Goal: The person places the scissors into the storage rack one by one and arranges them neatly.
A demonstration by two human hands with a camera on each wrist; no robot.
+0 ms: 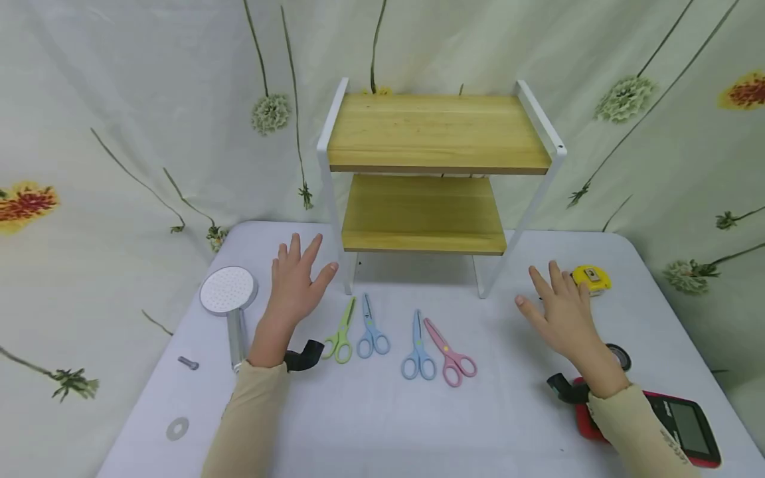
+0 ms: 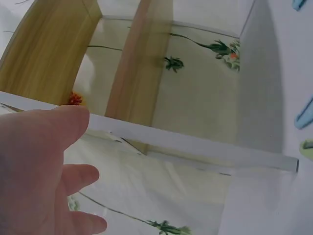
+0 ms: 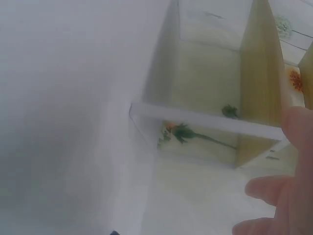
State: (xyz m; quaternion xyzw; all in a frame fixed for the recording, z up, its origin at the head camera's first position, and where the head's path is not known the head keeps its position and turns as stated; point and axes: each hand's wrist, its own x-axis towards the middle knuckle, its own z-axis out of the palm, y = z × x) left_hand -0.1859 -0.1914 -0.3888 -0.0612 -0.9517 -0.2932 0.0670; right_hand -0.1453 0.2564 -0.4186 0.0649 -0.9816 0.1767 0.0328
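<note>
My left hand (image 1: 295, 282) is spread with straight fingers, holding nothing, left of a two-tier wooden shelf (image 1: 439, 133) with a white frame. My right hand (image 1: 560, 317), fingers also extended and holding nothing, is on the shelf's right, nearest a yellow tape measure (image 1: 592, 279) that it partly covers. Between the hands lie green scissors (image 1: 342, 332), two pairs of blue scissors (image 1: 372, 335) and pink scissors (image 1: 452, 355). In the left wrist view, the left hand (image 2: 39, 161) appears beside the shelf's white side frame (image 2: 195, 139). The right wrist view shows the right hand (image 3: 288, 191) near the opposite frame.
A shower head (image 1: 229, 290) lies at the left, with a bolt (image 1: 188, 362) and a grey washer (image 1: 177, 429) nearer the front. Under the right forearm is a red and black device (image 1: 681, 425); a round black object (image 1: 619, 356) sits beside that wrist. Flowered cloth (image 1: 149, 99) hangs behind the white table (image 1: 358, 425).
</note>
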